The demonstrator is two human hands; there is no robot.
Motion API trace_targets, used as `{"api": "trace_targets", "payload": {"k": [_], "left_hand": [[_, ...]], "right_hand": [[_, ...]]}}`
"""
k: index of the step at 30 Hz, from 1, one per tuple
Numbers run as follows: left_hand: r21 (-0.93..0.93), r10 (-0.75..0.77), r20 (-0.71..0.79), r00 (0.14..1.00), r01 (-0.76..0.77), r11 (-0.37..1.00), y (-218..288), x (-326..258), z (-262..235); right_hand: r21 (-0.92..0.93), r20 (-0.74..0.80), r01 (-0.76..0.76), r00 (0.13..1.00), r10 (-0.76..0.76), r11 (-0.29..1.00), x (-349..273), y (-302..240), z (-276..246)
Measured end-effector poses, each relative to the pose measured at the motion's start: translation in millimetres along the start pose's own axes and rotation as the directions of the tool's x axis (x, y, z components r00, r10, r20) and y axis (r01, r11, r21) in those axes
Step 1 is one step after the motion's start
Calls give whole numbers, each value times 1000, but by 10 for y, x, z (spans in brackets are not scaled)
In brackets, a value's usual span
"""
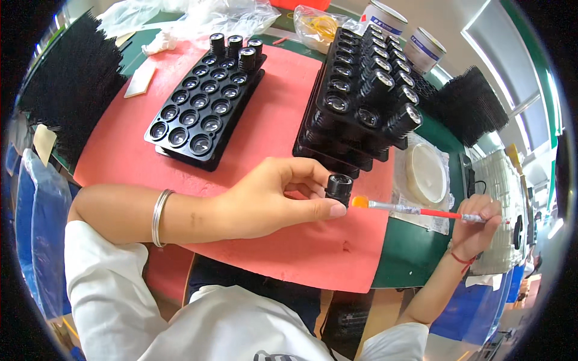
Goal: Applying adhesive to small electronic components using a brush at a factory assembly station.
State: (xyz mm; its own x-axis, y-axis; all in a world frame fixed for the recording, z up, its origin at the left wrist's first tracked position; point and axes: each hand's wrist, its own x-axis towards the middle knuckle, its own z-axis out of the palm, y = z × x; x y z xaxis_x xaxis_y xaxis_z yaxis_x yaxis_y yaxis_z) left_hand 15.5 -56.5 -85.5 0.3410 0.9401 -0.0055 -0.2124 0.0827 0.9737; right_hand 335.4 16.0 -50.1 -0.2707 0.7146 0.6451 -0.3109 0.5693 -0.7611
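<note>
Between thumb and fingers, my left hand (pixel 274 194) grips a small black lens barrel (pixel 339 188), held roughly upright above the pink mat. My right hand (pixel 477 224) pinches the far end of a red-handled paintbrush (pixel 436 213). The brush's orange bristles (pixel 360 202) point left, right beside the barrel; I cannot tell whether they touch it. Ahead of my left hand lies a black tray (pixel 208 105) of round lens pieces, with several tall barrels standing at its far end. A taller stack of black trays (pixel 337 129) with many barrels on top stands to the right.
The pink mat (pixel 289 253) covers much of the green table (pixel 404 256). A round whitish dish (pixel 426 173) sits by the brush. Two cans (pixel 424 49) stand behind the stack. Dark stacks rise at far left (pixel 69 84) and far right (pixel 475 105). Plastic bags (pixel 316 27) lie at the back.
</note>
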Motion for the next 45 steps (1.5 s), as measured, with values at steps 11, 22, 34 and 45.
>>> {"api": "trace_targets", "payload": {"k": [11,22,34,45], "left_hand": [[11,46,-4,999,-46,999,-41,13,20],[15,122,92,988,-124,992,-45,7,13],[-19,33,140,990,-31,999,65,-79,32],[833,548,-95,831,-235,502,1176,-44,-1136]], "right_hand": [[-137,-3,31,999,-32,990,31,42,46],[-189,-59,-29,998,18,982,39,8,51],[-158,-134,28,990,-49,987,67,32,-41],[352,-101,-41,992,81,935,82,-45,-166]]}}
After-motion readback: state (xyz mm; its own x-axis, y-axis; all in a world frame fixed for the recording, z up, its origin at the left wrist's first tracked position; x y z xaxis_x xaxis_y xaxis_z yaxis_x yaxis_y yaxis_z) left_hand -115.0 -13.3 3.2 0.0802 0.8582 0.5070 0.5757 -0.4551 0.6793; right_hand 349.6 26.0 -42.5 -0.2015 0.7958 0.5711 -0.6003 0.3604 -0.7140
